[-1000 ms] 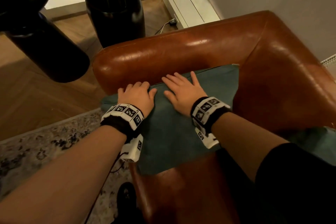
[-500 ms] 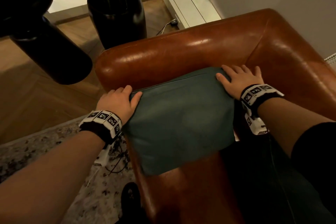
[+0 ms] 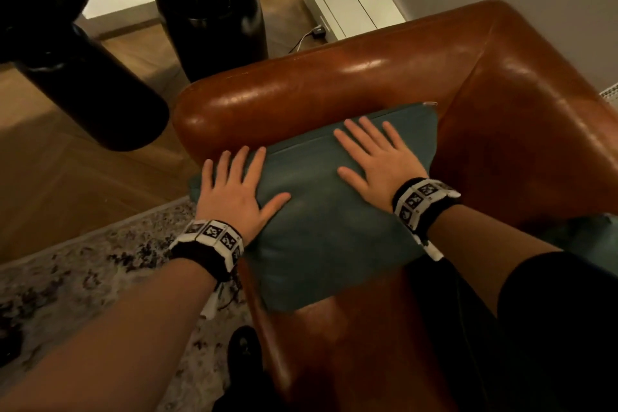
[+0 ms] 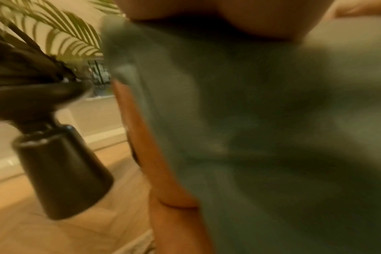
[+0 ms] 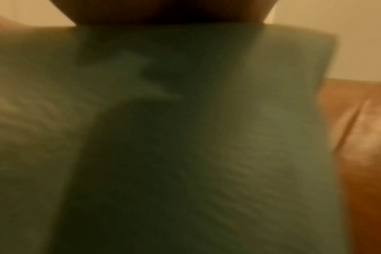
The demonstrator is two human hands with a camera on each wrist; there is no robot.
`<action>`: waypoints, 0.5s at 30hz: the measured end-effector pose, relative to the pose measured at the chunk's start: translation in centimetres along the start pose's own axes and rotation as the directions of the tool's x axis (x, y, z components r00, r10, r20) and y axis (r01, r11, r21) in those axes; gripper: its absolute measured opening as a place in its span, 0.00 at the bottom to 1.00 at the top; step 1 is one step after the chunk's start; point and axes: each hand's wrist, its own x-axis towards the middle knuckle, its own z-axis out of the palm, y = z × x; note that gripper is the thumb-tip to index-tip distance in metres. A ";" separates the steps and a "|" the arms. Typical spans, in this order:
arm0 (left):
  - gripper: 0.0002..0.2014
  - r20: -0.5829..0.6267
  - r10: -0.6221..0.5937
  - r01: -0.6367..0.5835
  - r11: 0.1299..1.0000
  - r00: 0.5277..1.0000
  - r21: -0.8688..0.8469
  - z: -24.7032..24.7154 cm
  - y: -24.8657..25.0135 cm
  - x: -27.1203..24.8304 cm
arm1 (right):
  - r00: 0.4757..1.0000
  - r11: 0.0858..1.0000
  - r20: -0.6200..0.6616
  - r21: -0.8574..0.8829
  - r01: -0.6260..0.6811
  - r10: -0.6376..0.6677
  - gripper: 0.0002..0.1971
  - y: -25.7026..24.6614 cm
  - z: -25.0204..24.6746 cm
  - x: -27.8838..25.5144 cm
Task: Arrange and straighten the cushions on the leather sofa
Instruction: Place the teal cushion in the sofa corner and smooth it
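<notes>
A teal cushion leans against the armrest in the corner of the brown leather sofa. My left hand lies flat on the cushion's left part, fingers straight and spread. My right hand presses flat on its upper right part, fingers also straight. Both wrist views are blurred and filled by the teal cushion, with brown leather at the edge. A second teal cushion peeks out at the right, behind my right forearm.
A black planter with a palm stands on the wood floor behind the armrest. A black cylindrical object hangs at the upper left. A patterned rug lies left of the sofa. A cable and plug lie by the wall.
Half a second ago my hands held the cushion's left and right ends. Both have come inward onto its face and now lie flat with spread fingers.
</notes>
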 end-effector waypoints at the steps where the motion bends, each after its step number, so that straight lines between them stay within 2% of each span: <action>1: 0.43 -0.008 -0.011 0.011 1.000 1.000 0.011 0.1 -0.7 0.0 | 0.999 0.999 -0.006 -0.006 -0.041 0.041 0.35 1.0 0.1 -0.1; 3: 0.41 -0.019 -0.042 0.042 0.999 0.999 0.023 0.0 -1.9 -0.3 | 0.992 0.992 -0.002 -0.008 -0.123 0.123 0.35 3.0 0.3 -0.5; 7: 0.37 -0.009 -0.181 0.181 0.983 0.984 0.020 -0.3 -4.1 -1.1 | 0.977 0.977 0.037 -0.034 -0.210 0.211 0.36 5.8 0.2 -0.9; 10: 0.34 -0.037 -0.249 0.249 0.968 0.968 -0.014 -0.6 -4.6 -1.8 | 0.945 0.945 0.030 -0.030 -0.324 0.325 0.37 6.3 -0.4 -1.1; 12: 0.32 -0.129 -0.171 0.169 0.985 0.977 -0.025 -0.9 -3.3 -2.2 | 0.955 0.955 -0.018 -0.016 -0.297 0.297 0.35 5.0 -0.8 -1.7; 15: 0.36 -0.161 0.091 -0.095 0.995 0.983 -0.016 -1.1 1.7 -2.9 | 0.995 0.997 -0.065 0.013 -0.075 0.076 0.36 0.2 -0.4 -3.2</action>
